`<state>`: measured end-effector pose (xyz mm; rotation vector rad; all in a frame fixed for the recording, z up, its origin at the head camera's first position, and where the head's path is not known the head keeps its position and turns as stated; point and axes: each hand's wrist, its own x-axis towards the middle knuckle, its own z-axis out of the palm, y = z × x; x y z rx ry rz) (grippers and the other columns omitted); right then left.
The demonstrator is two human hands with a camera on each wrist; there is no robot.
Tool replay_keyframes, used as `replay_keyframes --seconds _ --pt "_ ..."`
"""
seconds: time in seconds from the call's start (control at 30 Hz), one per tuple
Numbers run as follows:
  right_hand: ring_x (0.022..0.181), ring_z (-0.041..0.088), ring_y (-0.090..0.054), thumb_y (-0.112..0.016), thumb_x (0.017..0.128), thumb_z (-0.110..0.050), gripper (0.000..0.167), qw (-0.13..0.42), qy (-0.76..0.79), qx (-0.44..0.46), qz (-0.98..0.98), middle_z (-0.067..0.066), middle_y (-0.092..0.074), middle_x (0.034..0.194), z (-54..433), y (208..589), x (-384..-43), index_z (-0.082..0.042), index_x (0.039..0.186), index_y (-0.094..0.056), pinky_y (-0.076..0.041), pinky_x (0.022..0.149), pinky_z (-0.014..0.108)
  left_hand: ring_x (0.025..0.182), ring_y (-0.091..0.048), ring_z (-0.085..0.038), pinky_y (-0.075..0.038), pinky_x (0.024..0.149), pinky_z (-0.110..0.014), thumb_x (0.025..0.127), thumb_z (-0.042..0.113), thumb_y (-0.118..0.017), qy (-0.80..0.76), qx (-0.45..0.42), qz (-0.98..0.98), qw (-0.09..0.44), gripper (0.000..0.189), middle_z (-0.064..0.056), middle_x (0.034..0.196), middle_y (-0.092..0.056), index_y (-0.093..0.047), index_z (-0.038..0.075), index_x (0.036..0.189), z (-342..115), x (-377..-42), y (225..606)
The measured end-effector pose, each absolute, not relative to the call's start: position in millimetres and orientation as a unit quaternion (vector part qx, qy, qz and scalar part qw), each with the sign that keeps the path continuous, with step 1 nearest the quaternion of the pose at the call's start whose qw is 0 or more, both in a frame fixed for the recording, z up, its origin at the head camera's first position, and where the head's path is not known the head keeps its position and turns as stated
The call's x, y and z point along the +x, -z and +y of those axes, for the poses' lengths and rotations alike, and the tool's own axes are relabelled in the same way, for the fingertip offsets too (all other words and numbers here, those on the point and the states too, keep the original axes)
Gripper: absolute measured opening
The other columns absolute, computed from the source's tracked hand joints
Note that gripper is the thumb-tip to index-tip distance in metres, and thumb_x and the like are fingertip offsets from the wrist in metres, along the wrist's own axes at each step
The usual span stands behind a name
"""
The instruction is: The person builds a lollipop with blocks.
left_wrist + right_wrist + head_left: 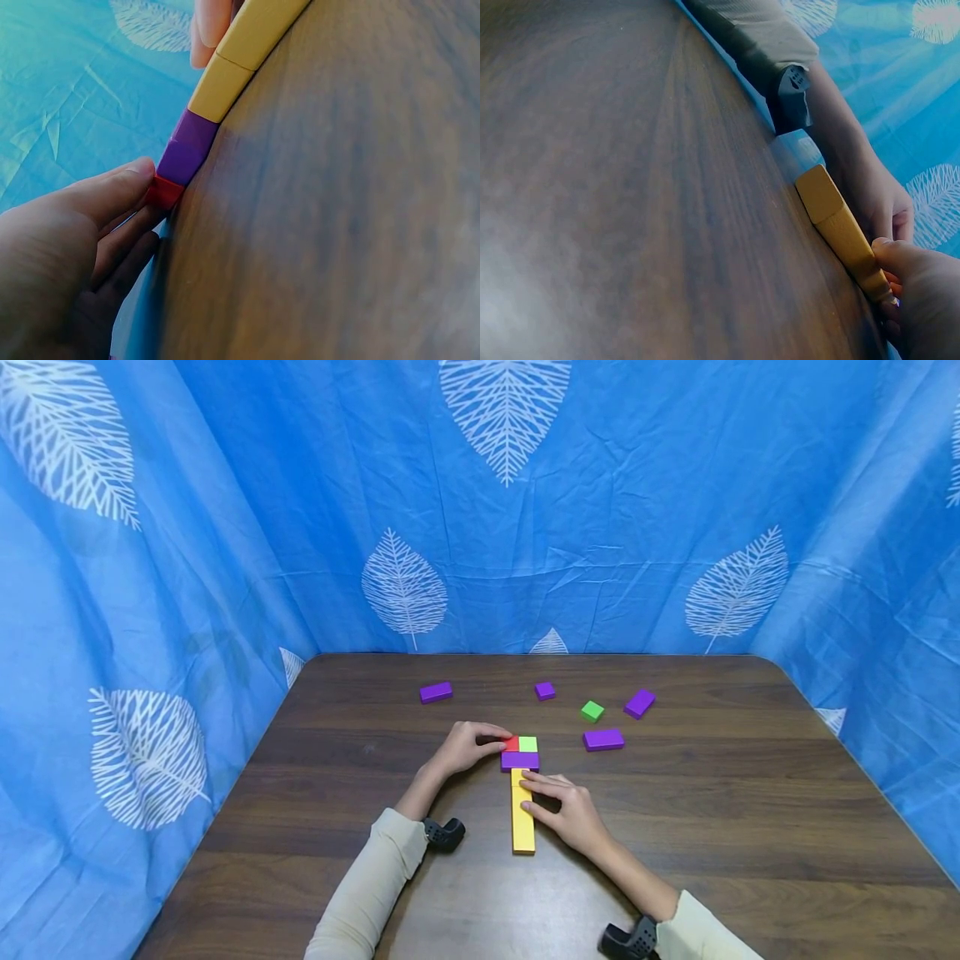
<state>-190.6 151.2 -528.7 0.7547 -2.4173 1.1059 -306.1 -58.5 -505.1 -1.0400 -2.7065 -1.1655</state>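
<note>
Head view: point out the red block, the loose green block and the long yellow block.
Red block (512,744): head view, on its visible upper face.
Loose green block (592,709): head view, on its top face.
Long yellow block (522,825): head view, on its top face.

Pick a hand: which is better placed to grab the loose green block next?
Right, probably. The right hand, touching the yellow blocks, is nearer the green block, which lies right of them. The left hand is at the red block, farther off to the left.

A crosswise block (520,761) lies behind the lengthwise row (522,828), before two adjoining blocks (528,744).
</note>
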Motion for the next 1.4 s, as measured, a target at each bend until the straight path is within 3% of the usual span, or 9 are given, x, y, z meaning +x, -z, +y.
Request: replay_keyframes --seconds 0.5,0.83,1.0,1.4 --pt "0.105 0.018 -0.059 -0.075 0.078 -0.023 0.033 0.188 -0.396 0.267 -0.858 0.0 -0.063 0.117 149 530 -189 -0.01 0.108 -0.07 -0.047 0.087 0.04 0.104 -0.059 -0.013 -0.046 0.089 -0.03 0.089 0.024 -0.063 0.403 -0.309 -0.861 0.039 0.027 0.0 0.108 -0.067 -0.068 0.012 0.112 -67 -310 502" --pt "0.104 0.019 -0.059 -0.076 0.077 -0.021 0.033 0.198 -0.399 0.268 -0.854 0.002 -0.063 0.116 148 532 -188 -0.01 0.107 -0.071 -0.047 0.087 0.039 0.097 -0.062 -0.023 -0.05 0.083 -0.034 0.086 0.021 -0.066 0.449 -0.227 -0.849 0.161 0.03 -0.009 0.107 -0.067 -0.067 0.005 0.111 -99 -338 483" --pt "0.104 0.019 -0.059 -0.076 0.077 -0.021 0.033 0.2 -0.397 0.269 -0.855 0.002 -0.063 0.116 149 532 -188 -0.009 0.107 -0.07 -0.047 0.087 0.04 0.108 -0.057 -0.029 -0.045 0.092 -0.039 0.086 0.021 -0.066 0.438 -0.181 -0.858 0.197 0.033 -0.013 0.115 -0.063 -0.065 0.006 0.115 -116 -357 480" --pt "0.104 0.02 -0.06 -0.075 0.077 -0.021 0.033 0.205 -0.389 0.272 -0.856 0.003 -0.064 0.116 148 531 -188 -0.008 0.107 -0.07 -0.047 0.086 0.04 0.119 -0.048 -0.031 -0.035 0.101 -0.041 0.087 0.017 -0.066 0.368 -0.115 -0.916 0.11 0.039 -0.017 0.125 -0.055 -0.059 0.002 0.122 -140 -376 491"
